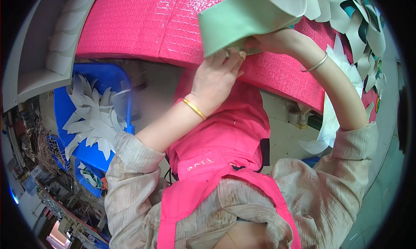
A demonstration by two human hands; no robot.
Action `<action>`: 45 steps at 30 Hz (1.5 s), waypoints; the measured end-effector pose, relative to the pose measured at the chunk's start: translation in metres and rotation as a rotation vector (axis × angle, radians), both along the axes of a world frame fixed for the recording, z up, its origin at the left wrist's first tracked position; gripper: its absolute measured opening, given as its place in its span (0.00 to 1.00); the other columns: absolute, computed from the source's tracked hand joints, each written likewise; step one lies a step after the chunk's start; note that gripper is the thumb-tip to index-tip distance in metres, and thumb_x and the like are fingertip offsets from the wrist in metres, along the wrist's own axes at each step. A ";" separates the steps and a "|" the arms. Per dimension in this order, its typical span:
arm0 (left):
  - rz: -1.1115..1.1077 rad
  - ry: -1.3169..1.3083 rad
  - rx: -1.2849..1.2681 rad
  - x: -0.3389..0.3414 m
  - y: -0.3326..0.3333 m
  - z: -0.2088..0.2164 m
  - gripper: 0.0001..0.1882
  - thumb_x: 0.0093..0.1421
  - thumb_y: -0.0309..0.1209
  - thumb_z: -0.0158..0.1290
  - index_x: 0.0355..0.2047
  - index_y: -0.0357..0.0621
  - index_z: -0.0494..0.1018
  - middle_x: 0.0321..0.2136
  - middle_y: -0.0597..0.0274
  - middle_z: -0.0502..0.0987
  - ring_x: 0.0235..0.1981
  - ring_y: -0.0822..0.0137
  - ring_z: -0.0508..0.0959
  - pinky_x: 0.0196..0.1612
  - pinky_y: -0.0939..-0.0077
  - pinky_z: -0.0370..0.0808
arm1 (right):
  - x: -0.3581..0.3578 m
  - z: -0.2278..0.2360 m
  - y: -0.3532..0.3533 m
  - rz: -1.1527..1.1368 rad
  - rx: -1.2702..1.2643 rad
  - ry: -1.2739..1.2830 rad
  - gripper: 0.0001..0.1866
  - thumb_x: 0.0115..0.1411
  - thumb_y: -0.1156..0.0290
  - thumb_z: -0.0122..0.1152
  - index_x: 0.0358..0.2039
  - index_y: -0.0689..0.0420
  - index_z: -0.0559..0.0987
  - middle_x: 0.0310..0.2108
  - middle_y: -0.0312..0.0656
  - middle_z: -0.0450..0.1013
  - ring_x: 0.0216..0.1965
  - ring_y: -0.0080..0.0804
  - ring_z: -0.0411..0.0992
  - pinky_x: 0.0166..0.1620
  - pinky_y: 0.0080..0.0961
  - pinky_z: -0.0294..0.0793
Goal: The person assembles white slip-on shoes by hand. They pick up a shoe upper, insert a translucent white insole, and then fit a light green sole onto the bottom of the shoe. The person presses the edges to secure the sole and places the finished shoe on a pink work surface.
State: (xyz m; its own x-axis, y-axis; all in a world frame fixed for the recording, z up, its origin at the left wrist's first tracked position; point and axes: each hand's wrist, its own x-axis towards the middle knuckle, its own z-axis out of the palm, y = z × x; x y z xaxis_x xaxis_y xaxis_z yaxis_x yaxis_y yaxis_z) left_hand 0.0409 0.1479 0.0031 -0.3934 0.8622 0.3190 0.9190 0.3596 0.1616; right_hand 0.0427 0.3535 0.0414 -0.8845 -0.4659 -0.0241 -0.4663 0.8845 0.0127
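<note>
A light green, leather-like piece with a pale lining (238, 21), curved like a shoe upper, is held up over the near edge of the pink-covered table (125, 28). My left hand (216, 78) has its fingers bent and pressed at the lower edge of this piece. From the right, my right hand (277, 41) reaches beneath it and grips it near the same edge. The piece hides part of the right fingers. Both hands are close together, their fingertips almost meeting under the green surface.
Similar pale and green pieces (357, 32) hang or lie in a row at the far right, above white sheet material (333, 119). To my left, a blue bin (119, 73) holds white offcuts (97, 114), beside a grey shelf unit (30, 54) with stacked pale pieces.
</note>
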 end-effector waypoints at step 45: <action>0.072 0.001 0.079 0.031 0.076 -0.014 0.25 0.50 0.37 0.52 0.45 0.33 0.67 0.44 0.52 0.65 0.45 0.58 0.66 0.51 0.64 0.64 | 0.017 0.009 0.046 -0.069 0.084 0.060 0.15 0.47 0.74 0.53 0.39 0.61 0.73 0.33 0.48 0.73 0.36 0.38 0.73 0.39 0.28 0.73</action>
